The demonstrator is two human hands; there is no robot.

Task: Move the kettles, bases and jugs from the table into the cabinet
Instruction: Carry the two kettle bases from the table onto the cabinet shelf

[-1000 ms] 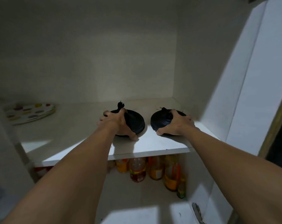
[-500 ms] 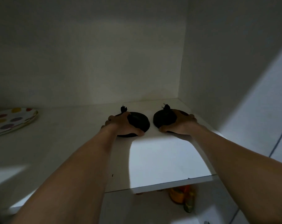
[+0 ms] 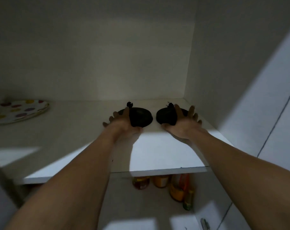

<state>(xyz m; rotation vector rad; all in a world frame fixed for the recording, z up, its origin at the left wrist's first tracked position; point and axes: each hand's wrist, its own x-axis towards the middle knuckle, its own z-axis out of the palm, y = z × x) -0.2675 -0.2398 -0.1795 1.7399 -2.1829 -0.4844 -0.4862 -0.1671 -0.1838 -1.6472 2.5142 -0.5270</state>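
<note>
Two round black kettle bases lie side by side deep on the white cabinet shelf (image 3: pixel 157 155), each with a plug sticking up at its far edge. The left base (image 3: pixel 141 117) has my left hand (image 3: pixel 122 125) at its left side, fingers spread and straight. The right base (image 3: pixel 166 117) has my right hand (image 3: pixel 185 123) at its right side, fingers also spread and lifted off it. Neither hand grips anything. No kettles or jugs are in view.
A white plate with coloured dots (image 3: pixel 19 110) lies at the shelf's far left. Several bottles (image 3: pixel 179 186) stand on the lower shelf. The cabinet's right wall (image 3: pixel 224 72) is close beside the right base, and a door (image 3: pixel 277 146) stands open on the right.
Both hands gripped the bases while pushing them deeper onto the shelf; now the fingers have spread and let go. The bases lie still near the back right corner.
</note>
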